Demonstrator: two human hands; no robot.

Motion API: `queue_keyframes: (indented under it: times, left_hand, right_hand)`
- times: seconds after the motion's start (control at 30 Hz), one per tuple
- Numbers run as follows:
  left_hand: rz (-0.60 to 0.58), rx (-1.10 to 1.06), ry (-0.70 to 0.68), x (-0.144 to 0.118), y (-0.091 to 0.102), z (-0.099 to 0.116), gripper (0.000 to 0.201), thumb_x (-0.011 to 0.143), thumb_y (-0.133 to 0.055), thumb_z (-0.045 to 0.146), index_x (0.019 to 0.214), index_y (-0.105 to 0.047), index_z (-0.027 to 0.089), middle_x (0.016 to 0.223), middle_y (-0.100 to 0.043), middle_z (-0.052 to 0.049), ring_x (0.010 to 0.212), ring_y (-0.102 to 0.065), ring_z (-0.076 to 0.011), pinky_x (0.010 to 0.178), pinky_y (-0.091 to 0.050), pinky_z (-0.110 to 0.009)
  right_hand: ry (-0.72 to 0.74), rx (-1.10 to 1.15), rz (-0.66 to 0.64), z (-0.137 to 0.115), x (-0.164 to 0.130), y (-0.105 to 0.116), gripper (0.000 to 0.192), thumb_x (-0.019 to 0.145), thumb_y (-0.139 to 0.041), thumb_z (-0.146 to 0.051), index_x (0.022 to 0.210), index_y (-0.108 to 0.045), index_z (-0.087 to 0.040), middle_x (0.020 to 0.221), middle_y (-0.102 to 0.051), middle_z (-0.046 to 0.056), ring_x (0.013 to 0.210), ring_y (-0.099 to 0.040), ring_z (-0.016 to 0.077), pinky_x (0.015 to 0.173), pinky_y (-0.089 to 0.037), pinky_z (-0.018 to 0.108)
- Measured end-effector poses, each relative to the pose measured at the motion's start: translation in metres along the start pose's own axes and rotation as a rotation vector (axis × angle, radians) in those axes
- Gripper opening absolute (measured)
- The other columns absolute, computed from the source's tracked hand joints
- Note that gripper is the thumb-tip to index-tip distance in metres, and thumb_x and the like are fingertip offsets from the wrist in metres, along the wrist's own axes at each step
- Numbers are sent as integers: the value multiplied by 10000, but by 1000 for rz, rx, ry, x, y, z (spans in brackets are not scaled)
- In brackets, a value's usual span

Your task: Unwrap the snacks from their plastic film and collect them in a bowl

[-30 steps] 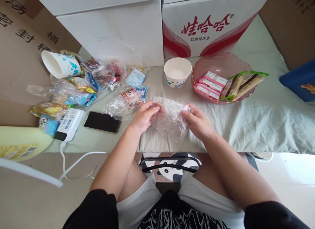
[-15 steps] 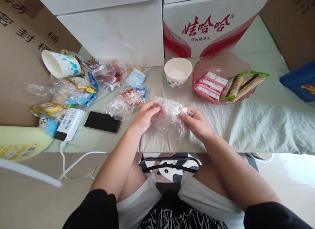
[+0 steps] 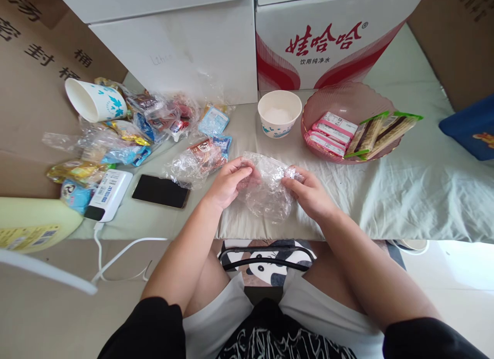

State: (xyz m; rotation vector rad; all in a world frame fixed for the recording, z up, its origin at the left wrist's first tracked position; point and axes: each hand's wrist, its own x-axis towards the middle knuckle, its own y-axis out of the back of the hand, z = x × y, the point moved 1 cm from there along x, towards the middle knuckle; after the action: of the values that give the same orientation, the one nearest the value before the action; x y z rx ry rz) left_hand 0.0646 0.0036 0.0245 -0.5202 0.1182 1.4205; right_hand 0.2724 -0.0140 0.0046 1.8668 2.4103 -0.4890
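A crumpled clear plastic bag [image 3: 268,192] hangs between my two hands, over the front part of the cloth-covered surface. My left hand [image 3: 233,180] is closed on the bag's left edge, some fingers showing through the film. On the other side, my right hand [image 3: 306,189] pinches its right edge between thumb and fingers. Beyond the bag stands a white paper cup [image 3: 280,130] with a blue leaf pattern; something white lies inside it. To its right, a pink ribbed bowl [image 3: 335,96] holds several pink-and-white packets [image 3: 334,128] and green-ended wrapped bars [image 3: 391,132].
Left of my hands lie a heap of snack packets and clear wrappers [image 3: 193,166], a black phone [image 3: 161,191] and a white cabled device [image 3: 111,192]. A second paper cup [image 3: 94,101] leans on the heap. White cartons [image 3: 185,55] line the back; a blue container [image 3: 471,127] stands far right.
The plastic bag has shifted shape slightly, its lower part spreading a little wider. Both hands stay almost where they were, still holding it.
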Motion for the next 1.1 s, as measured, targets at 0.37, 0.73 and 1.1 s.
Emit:
queue_keyframes:
  times: [0.37, 0.73, 1.1]
  left_hand:
    - [32, 3, -3, 0, 0, 0, 318, 614, -830, 314, 805, -615, 180, 703, -712, 16, 641, -704, -144, 632, -547, -242]
    - [-137, 234, 47, -2, 6, -3, 446, 608, -923, 437, 836, -668, 152, 742, -753, -47, 587, -652, -127, 545, -475, -226]
    - [-46, 258, -15, -6, 10, 5, 412, 672, -826, 423, 958, -618, 213, 478, -572, 82, 391, -521, -105, 410, -424, -208]
  right_hand:
    - [14, 29, 18, 1, 1, 0, 299, 777, -750, -438, 752, -550, -216, 635, -511, -61, 577, -420, 95, 579, -321, 265]
    - [76, -27, 4, 0, 3, -3, 381, 747, -802, -508, 875, -577, -228, 763, -611, -29, 708, -552, 135, 665, -445, 274]
    - [53, -15, -62, 0, 4, -1, 323, 802, -724, -494, 929, -553, -251, 638, -612, -54, 573, -583, 140, 580, -455, 280]
